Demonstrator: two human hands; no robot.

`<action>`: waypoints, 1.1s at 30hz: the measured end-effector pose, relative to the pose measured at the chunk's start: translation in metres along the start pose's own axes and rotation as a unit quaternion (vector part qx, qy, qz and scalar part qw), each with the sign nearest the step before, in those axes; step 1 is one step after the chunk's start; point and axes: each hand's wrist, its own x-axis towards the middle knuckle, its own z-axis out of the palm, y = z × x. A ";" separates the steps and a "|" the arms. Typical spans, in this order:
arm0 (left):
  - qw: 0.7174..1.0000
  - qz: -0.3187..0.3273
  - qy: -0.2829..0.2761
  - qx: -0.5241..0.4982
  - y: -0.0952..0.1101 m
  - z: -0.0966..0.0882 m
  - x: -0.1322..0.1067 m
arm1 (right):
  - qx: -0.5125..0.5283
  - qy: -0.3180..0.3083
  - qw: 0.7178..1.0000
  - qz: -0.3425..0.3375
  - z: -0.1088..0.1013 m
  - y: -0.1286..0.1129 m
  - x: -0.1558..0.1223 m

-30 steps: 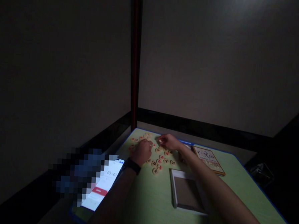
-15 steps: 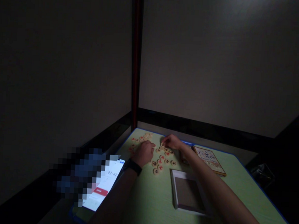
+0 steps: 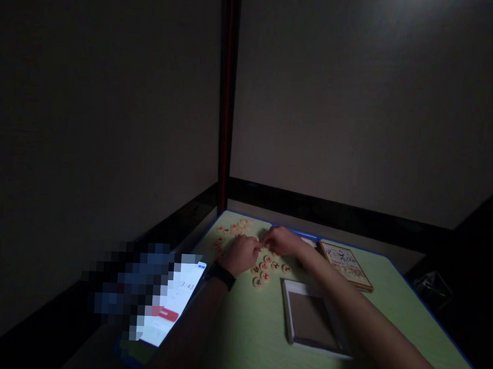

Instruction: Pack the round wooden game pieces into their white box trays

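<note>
Round wooden xiangqi pieces [image 3: 264, 267] with red or black characters lie scattered on the pale green table [image 3: 247, 328]. My left hand [image 3: 245, 254], with a dark band at the wrist, rests low over them, fingers curled in toward the right fingertips. From the right, my right hand [image 3: 281, 240] reaches across with thumb and fingers pinched. The two hands' fingertips meet, or nearly so, above the pieces. What the left fingers hold is hidden; a xiangqi piece seems pinched in the right, mostly covered. More pieces [image 3: 240, 226] sit behind the left hand.
An open shallow box [image 3: 287, 313] with white edges lies under my right forearm. Behind it is a printed box lid or booklet [image 3: 345, 264]. A lit phone [image 3: 169, 307] showing a timer stands at the left edge. Dark walls close in behind the table.
My right hand has moved slightly left and down with its piece, toward the left fingertips. My left hand has shifted a little to the right. The phone's timer has advanced.
</note>
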 end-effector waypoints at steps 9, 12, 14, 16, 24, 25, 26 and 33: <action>0.997 -0.072 0.007 0.013 0.000 -0.005 0.001 | -0.076 -0.008 0.997 -0.004 0.000 -0.029 -0.008; 0.992 -0.117 0.031 0.030 0.000 -0.012 0.002 | -0.078 -0.013 0.997 -0.001 0.000 -0.031 -0.009; 0.987 -0.146 0.045 0.049 0.001 -0.018 0.002 | -0.075 -0.015 0.997 0.001 -0.001 -0.031 -0.009; 0.982 -0.171 0.053 0.068 0.002 -0.025 0.003 | -0.067 -0.017 0.998 0.003 -0.001 -0.031 -0.010; 0.968 -0.227 0.069 0.081 0.005 -0.036 0.002 | 0.017 -0.041 0.999 0.017 -0.008 -0.016 -0.001; 0.967 -0.231 0.066 0.083 0.004 -0.036 0.002 | 0.029 -0.048 0.998 0.024 -0.008 -0.014 0.001; 0.967 -0.233 0.063 0.085 0.004 -0.035 0.003 | 0.041 -0.054 0.997 0.031 -0.008 -0.011 0.002; 0.971 -0.206 0.064 0.101 -0.006 -0.028 0.002 | 0.077 -0.058 0.994 0.045 -0.006 -0.002 0.004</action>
